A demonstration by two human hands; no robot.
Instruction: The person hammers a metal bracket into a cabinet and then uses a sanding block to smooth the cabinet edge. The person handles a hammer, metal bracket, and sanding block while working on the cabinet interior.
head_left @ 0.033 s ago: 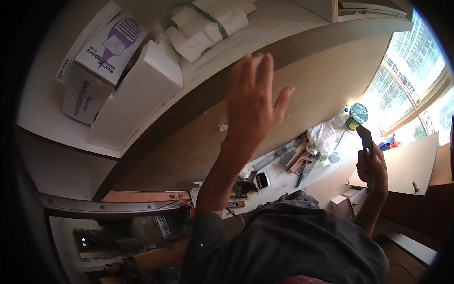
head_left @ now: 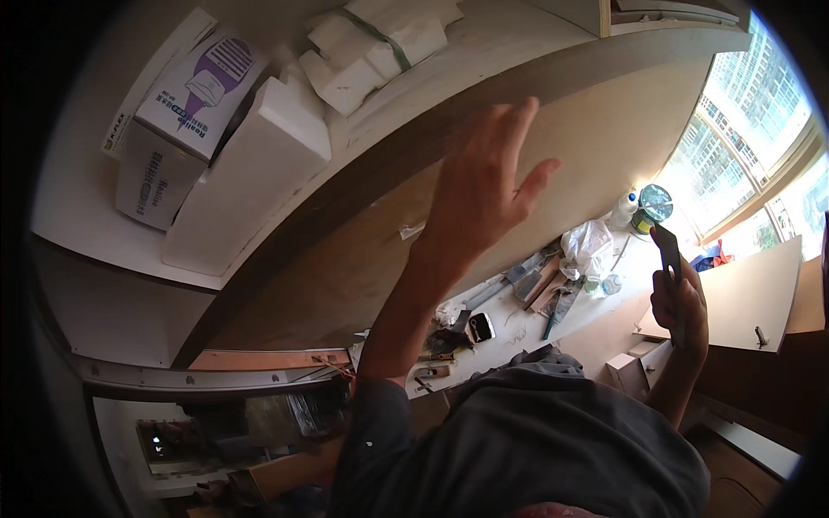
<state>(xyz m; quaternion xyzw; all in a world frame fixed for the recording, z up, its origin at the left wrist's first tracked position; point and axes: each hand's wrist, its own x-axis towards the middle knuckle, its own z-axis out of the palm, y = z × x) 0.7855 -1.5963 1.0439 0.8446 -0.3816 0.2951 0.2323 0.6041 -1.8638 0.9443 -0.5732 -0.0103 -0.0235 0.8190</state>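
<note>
My left hand [head_left: 482, 194] is raised in front of a tan panel [head_left: 579, 147] with its fingers stretched out, thumb apart, and nothing in it. Whether the palm touches the panel's surface cannot be told. On the right, my right hand [head_left: 680, 306] is closed around a dark, flat, elongated object [head_left: 667, 250], held upright with its upper end sticking out above the fingers. Its exact kind does not show. The panel's dark curved edge [head_left: 345, 220] runs behind my left fingers.
Boxes [head_left: 194, 99] and white foam blocks [head_left: 268, 142] sit on the shelf at upper left. Below the panel, a cluttered white surface [head_left: 509, 332] carries a plastic bag [head_left: 587, 246], a bucket [head_left: 654, 205], a bottle [head_left: 623, 211] and several tools. A cabinet door [head_left: 751, 293] stands open at right, near the window [head_left: 734, 129].
My left hand has shifted a little to the right along the panel, fingers still stretched. My right hand and the dark object stay nearly in place.
</note>
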